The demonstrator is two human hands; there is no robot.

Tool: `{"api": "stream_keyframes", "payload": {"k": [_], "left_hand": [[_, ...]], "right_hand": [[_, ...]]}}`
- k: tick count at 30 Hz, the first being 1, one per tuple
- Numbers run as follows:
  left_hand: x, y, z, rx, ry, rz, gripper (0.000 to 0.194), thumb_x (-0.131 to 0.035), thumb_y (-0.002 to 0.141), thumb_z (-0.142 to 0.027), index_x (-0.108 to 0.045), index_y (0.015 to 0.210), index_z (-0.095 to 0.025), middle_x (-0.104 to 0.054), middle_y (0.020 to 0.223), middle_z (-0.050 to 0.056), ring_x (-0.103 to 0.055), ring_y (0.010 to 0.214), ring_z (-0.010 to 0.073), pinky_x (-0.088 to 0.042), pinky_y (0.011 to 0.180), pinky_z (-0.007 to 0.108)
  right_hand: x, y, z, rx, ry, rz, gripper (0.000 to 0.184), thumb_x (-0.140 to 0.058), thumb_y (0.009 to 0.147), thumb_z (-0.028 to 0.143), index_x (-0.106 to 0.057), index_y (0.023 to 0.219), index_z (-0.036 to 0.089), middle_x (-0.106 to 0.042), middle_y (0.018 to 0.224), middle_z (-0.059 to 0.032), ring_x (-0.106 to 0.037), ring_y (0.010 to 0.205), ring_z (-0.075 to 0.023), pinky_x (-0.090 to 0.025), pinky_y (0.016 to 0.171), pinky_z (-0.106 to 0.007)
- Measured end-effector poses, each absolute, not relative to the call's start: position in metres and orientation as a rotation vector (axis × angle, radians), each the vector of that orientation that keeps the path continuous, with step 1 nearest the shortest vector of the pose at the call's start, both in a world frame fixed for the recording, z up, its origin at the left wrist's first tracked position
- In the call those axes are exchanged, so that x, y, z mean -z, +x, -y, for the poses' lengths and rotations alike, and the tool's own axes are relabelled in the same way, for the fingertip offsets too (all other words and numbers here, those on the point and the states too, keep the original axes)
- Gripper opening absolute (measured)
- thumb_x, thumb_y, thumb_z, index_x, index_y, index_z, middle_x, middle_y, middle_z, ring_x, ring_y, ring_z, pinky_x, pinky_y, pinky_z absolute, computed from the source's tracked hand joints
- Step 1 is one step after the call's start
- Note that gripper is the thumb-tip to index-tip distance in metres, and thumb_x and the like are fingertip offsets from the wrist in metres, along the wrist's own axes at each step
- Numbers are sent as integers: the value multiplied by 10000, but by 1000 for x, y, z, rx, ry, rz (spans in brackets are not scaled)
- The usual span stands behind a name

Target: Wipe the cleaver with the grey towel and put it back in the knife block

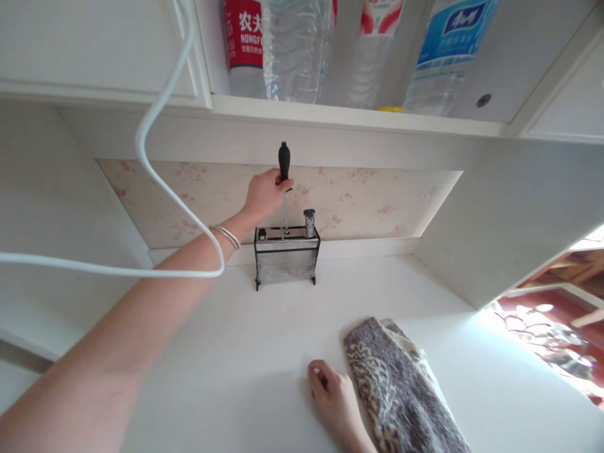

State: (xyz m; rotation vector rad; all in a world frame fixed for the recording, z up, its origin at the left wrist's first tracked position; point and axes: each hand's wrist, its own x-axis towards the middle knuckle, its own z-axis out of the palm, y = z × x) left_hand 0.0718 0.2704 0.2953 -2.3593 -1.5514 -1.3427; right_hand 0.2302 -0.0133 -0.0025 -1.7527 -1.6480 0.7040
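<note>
My left hand (265, 194) reaches far forward and grips the black handle of a sharpening steel (284, 165). The steel's thin rod stands upright in a slot of a metal knife holder (286, 256) at the back of the white counter (226, 352). A second, short metal-topped tool (309, 223) sticks out of the holder to the right. My right hand (333, 395) rests on the counter near the front, fingers curled under, beside a grey patterned cloth (401, 390). Nothing shows in that hand.
A white cable (155, 170) loops across the left of the view over my left forearm. Water bottles (292, 47) stand on a shelf above. A floral backsplash (368, 198) runs behind the holder. A white side panel (509, 220) bounds the counter on the right.
</note>
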Motion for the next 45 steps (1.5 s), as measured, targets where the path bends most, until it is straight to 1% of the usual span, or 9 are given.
{"api": "stream_keyframes", "payload": {"k": [9,20,26,31,35,37,40,42,45], "left_hand": [[-208,78,-272,1046,-2471,1846,258,-573,847,-414,-677,882,-181,-743,901,91,-676,850,235,-463,707,298],[-188,75,-279,1112,-2578,1827,262,-604,838,-414,-669,924,-174,-727,959,104,-657,918,249,-455,795,321],[-187,58,-264,1536,-2516,1754,537,-716,739,-441,-577,1177,-163,-633,1197,123,-564,1123,250,-406,993,354],[-161,18,-243,2066,-2165,1935,452,-498,880,-438,-482,1238,-162,-526,1302,136,-532,1163,217,-404,1028,376],[-122,-5,-227,2290,-2114,2222,482,-438,898,-484,-513,1243,-156,-512,1363,166,-517,1229,268,-412,1030,446],[-105,-6,-221,2356,-2197,2324,527,-426,902,-523,-498,1299,-184,-428,1468,153,-455,1310,279,-388,1057,468],[-91,1,-215,2429,-2382,2371,580,-381,904,-606,-468,1363,-264,-349,1539,83,-350,1396,264,-308,1115,495],[-89,7,-212,2476,-2509,2330,580,-351,904,-638,-459,1377,-320,-373,1531,32,-332,1408,238,-259,1142,492],[-90,11,-210,2538,-2637,2238,548,-360,914,-619,-432,1394,-366,-389,1521,-10,-342,1404,218,-230,1159,480]], "right_hand": [[5,229,12,-698,-1752,1615,295,-445,919,379,-690,851,230,-646,557,-7,-592,508,-154,-372,532,-208],[2,231,13,-734,-1744,1614,292,-441,918,370,-686,846,229,-630,550,2,-576,504,-148,-359,527,-212],[-7,228,15,-859,-1735,1575,260,-483,891,366,-692,834,224,-647,577,-4,-583,537,-150,-369,544,-224],[-62,228,9,-1295,-1469,1314,286,-547,861,446,-665,897,189,-673,666,-30,-618,611,-166,-450,583,-245],[-115,254,-38,-1207,-1358,1258,321,-589,832,476,-639,974,193,-666,732,-31,-592,650,-158,-467,613,-270],[-130,271,-79,-1135,-1350,1226,354,-618,791,485,-620,1010,206,-677,865,-52,-612,759,-183,-482,635,-286],[-140,289,-141,-1169,-1372,1133,510,-636,763,509,-557,1203,261,-609,1215,-86,-594,1055,-233,-505,834,-353],[-142,291,-174,-1188,-1388,1105,602,-603,786,540,-470,1329,318,-494,1394,-73,-509,1220,-239,-451,962,-385],[-144,285,-202,-1211,-1404,1123,709,-570,803,574,-331,1437,364,-386,1497,-56,-408,1331,-246,-385,1035,-437]]}}
